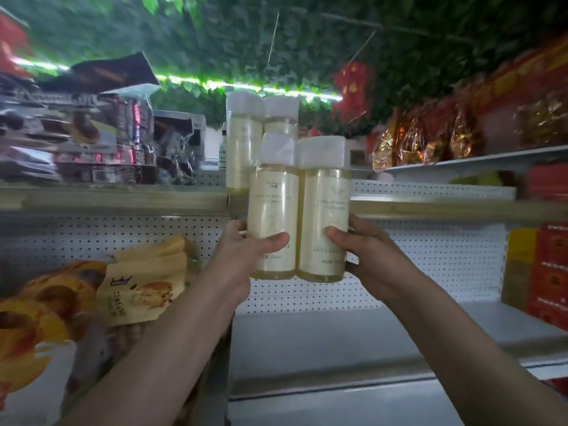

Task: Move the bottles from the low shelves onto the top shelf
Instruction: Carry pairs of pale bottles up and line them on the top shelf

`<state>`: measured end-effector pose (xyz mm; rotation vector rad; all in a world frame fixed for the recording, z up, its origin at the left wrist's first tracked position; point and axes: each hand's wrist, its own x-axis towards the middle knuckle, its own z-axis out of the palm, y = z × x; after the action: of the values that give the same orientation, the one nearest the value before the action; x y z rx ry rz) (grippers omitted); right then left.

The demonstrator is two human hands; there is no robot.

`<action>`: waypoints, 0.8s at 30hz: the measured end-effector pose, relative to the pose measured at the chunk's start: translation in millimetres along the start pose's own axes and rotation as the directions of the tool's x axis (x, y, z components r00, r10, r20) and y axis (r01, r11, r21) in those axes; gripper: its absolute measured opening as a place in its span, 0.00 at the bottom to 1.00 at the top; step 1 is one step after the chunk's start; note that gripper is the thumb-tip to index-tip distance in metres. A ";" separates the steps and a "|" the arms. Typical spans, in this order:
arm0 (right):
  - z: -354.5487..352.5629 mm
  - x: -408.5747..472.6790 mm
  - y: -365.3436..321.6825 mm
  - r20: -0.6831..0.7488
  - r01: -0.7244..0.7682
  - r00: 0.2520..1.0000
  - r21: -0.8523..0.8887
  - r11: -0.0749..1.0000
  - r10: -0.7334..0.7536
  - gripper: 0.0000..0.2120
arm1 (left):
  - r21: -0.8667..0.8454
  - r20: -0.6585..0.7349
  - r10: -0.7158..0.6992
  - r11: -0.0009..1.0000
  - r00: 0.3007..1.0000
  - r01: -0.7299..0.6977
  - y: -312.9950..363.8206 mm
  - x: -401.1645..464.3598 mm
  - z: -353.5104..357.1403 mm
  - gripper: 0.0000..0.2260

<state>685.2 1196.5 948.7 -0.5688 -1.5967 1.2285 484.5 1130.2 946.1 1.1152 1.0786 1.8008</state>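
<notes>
I hold two pale yellow bottles with white caps side by side, raised in front of the top shelf's edge (430, 209). My left hand (242, 259) grips the left bottle (273, 207) low down, thumb across its label. My right hand (365, 256) grips the right bottle (324, 210) the same way. Behind them, two more bottles of the same kind stand on the top shelf, a tall left one (242, 139) and another (281, 113) partly hidden by the held ones. A small white bottle (222, 149) stands further back.
Dark packaged goods (101, 139) fill the top shelf to the left, red and gold packages (430, 139) to the right. Snack bags (144, 287) sit on the lower left shelf, red boxes (550, 272) at the right. A bare white shelf (368, 333) lies below the hands. Green foliage (307, 32) covers the ceiling.
</notes>
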 end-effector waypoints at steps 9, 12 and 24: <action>-50.9 66.5 -38.8 0.003 0.093 0.996 -0.009 0.996 -0.093 0.19 | 0.058 -0.026 0.084 0.995 0.996 -0.082 30.7 51.8 61.6 0.36; -67.3 87.6 -47.3 0.037 0.129 0.991 -0.031 0.991 -0.127 0.20 | 0.098 -0.044 0.121 0.988 0.992 -0.117 37.4 66.7 80.1 0.32; -125.2 164.2 -67.9 0.058 0.222 0.974 -0.042 0.974 -0.220 0.22 | 0.415 -0.113 0.314 0.877 0.943 -0.242 53.9 140.1 134.7 0.39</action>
<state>747.5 1360.2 1077.4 -0.3788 -1.6890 1.0487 552.7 1271.3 1073.2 1.4309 1.5039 1.9881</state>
